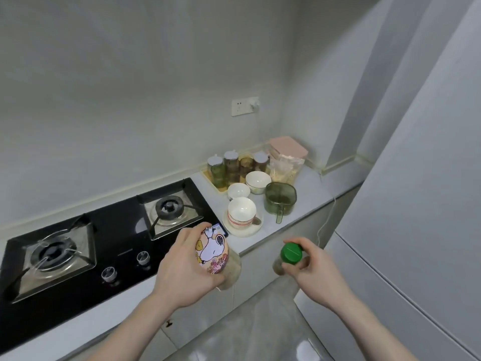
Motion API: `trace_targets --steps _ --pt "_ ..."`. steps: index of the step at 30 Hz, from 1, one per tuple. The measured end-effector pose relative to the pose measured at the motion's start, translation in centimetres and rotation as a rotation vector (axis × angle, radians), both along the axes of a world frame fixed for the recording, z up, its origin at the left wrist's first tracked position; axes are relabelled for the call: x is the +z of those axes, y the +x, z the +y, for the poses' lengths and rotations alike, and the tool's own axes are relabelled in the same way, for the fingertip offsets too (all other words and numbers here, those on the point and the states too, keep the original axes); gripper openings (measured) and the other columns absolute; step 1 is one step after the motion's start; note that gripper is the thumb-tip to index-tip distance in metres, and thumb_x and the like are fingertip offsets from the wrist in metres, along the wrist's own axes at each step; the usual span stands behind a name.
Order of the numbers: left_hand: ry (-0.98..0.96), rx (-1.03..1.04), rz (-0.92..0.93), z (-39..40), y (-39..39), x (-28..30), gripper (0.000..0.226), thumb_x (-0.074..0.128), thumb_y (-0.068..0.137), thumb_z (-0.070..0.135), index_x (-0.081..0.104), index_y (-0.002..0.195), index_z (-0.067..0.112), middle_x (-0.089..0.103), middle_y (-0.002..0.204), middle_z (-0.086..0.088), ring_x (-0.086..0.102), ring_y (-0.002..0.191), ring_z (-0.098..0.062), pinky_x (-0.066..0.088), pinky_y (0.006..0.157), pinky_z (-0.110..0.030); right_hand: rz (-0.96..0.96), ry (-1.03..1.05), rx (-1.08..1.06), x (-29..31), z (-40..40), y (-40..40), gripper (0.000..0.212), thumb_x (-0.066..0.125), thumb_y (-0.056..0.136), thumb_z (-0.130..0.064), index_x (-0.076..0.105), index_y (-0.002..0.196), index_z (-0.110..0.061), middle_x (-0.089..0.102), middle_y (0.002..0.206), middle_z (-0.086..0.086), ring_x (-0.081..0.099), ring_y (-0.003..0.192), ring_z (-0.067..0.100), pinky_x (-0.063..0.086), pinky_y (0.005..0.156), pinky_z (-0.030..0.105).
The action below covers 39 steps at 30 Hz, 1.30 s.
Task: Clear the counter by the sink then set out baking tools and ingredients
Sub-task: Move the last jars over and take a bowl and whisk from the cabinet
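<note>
My left hand (186, 272) grips a jar with a cartoon-dog lid (212, 252), held in the air just off the front edge of the counter, right of the stove. My right hand (308, 267) holds a small bottle with a green cap (291, 253) from the side, also in the air in front of the counter. The bottle's body is mostly hidden by my fingers. Both hands are below the cluster of dishes on the white counter (309, 194).
A black two-burner gas stove (109, 230) fills the left. On the counter stand white bowls (242, 212) on a saucer, a green measuring cup (280, 199), a tray of spice jars (234, 165) and a pink-lidded container (287, 157). A grey fridge (429, 230) stands right.
</note>
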<state>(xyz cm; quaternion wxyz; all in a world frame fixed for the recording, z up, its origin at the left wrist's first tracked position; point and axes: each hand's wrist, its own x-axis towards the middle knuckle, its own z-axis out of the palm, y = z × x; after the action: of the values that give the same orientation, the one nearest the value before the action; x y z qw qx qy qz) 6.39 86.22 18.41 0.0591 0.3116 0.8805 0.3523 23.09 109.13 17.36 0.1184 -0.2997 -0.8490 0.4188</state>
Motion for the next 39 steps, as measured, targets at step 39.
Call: trace_targets --steps 39 --pt "-0.301 0.467 -0.186 28.4 -29.1 -7.1 0.098 0.075 0.051 0.046 0.037 0.141 0.036 0.043 0.135 0.001 0.062 0.109 -0.027 0.054 0.092 -0.042 -0.014 -0.123 -0.096 -9.0 39.0 -24.8 0.036 0.075 0.086 -0.014 0.056 0.111 -0.032 0.065 0.097 -0.013 0.064 0.091 0.018 0.049 0.078 0.034"
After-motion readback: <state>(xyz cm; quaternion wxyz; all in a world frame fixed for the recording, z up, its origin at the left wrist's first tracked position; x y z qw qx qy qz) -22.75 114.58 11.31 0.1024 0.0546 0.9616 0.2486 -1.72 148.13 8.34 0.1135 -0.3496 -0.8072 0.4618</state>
